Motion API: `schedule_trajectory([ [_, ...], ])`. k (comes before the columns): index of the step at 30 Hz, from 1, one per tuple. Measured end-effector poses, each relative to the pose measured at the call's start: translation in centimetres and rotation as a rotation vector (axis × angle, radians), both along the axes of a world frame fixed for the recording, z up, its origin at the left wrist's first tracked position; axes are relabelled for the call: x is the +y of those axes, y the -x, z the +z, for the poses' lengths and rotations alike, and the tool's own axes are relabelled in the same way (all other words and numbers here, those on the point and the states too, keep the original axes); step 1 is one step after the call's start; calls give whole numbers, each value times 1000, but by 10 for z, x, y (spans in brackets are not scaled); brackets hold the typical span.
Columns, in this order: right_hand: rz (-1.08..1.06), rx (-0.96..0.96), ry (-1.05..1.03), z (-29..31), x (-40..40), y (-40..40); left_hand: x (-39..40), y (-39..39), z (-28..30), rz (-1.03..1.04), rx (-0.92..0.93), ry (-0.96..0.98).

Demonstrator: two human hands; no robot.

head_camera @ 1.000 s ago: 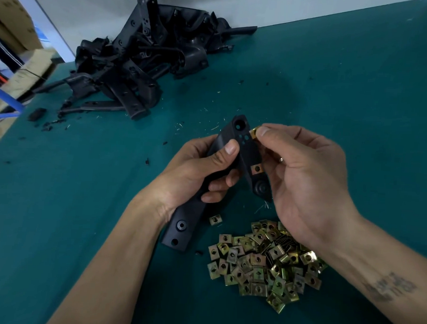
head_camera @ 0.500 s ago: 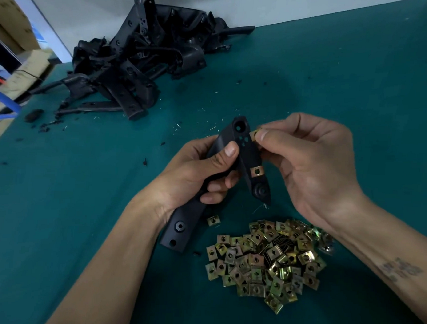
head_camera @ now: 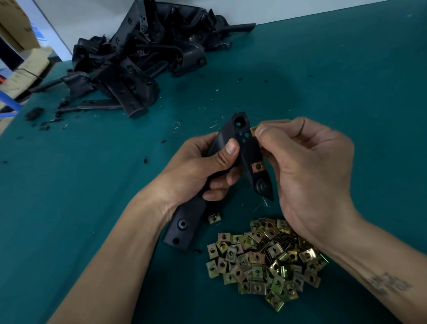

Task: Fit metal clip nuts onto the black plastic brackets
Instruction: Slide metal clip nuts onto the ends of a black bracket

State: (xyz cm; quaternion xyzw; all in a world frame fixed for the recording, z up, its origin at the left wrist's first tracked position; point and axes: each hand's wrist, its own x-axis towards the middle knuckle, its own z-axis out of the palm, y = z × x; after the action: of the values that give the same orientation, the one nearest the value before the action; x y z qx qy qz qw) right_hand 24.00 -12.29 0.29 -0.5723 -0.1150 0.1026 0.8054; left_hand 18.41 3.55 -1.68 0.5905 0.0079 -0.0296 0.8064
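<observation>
- The left hand [head_camera: 202, 168] grips the black bracket [head_camera: 242, 148] above the table [head_camera: 357, 94], thumb on its face.
- The right hand [head_camera: 305, 170] pinches a clip nut [head_camera: 253, 131] at the bracket's upper edge.
- To seat it well, I think: keep the nut square and push until its hole meets the bracket's hole.

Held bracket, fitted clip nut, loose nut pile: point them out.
Held bracket [head_camera: 247, 152], head view, upper arm by the square holes.
Fitted clip nut [head_camera: 258, 166], head view, its face.
Loose nut pile [head_camera: 264, 259], head view, pile middle.
</observation>
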Motion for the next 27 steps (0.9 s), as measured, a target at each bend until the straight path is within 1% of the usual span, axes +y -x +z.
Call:
schedule_trajectory([
  [4, 2, 21, -5, -3, -1, 1, -1, 0, 1, 2, -2, -12],
  [8, 89, 238, -107, -3, 1, 7, -4, -2, 1, 20, 7, -45],
  [10, 71, 258, -115, -3, 3, 7, -5, -3, 1, 33, 5, -62],
  [12, 38, 223, -140, -2, 4, 7, -6, -3, 1, 36, 0, -66],
  [16, -57, 46, -121, -2, 6, 9, -6, -2, 4, 45, -14, -64],
  [20, -73, 51, -153, -5, 9, 12, -7, -2, 7, 38, -17, -89],
  [25, -99, -23, -168, -7, 11, 13, -9, -1, 8, 58, -34, -103],
  [27, -76, -48, -181, -8, 11, 13, -9, -1, 8, 62, -43, -100],
])
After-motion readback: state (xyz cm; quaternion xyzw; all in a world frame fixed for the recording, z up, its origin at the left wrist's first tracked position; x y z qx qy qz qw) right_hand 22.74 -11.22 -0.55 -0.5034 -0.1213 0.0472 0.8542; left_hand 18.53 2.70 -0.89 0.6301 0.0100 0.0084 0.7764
